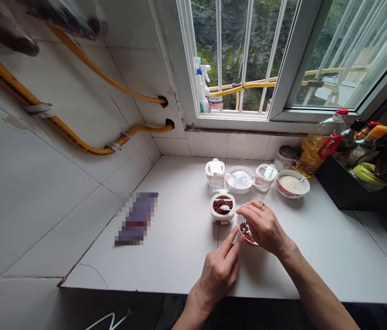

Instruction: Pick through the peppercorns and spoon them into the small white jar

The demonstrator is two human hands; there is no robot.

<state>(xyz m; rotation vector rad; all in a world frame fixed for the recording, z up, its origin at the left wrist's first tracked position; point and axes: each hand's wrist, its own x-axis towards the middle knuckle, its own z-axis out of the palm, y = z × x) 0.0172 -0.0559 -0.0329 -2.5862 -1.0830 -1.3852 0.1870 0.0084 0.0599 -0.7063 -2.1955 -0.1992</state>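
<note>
A small white spoon [225,207] is pinched in my right hand [264,225], its bowl over the dark red peppercorns in a square clear spice jar [223,218]. The jar's transparent lid [223,182] stands raised at the back. Just right of the jar is a small pink-rimmed bowl [256,244] with more red peppercorns [247,232] in it, partly hidden beneath my right hand. My left hand [221,269] grips the near left rim of this bowl with its fingertips.
Behind stand two lidded jars [213,168] [266,176], a bowl of white grains [240,179] and a floral bowl of pale powder [292,184]. An oil bottle [317,144] and a black rack [337,185] of bottles are at right. A blurred purple object [137,217] lies left.
</note>
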